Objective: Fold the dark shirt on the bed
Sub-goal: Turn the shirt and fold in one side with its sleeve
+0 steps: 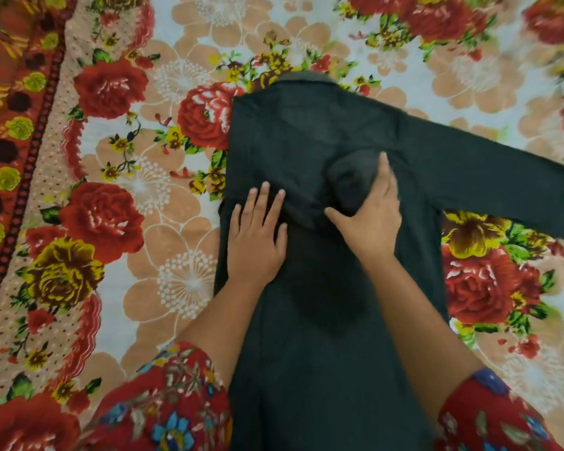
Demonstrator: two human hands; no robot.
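- The dark shirt lay back-up along the bed, collar at the far end and hem toward the person, spread flat so the folds could be laid squarely.
- Its left side looked already turned in, giving a straight edge there, with a bunched cuff lying on the middle of the back.
- The other sleeve stretched out to the right across the bed, not yet folded.
- The left hand lay flat with fingers spread, gripping nothing, pressing the folded edge, probably to keep it from springing open.
- The right hand curved loosely around the bunched cuff, fingers open, apparently tucking or smoothing it down.
- The flowered bedsheet beneath gave a broad, soft surface.
- Red patterned sleeves showed at the near edge.
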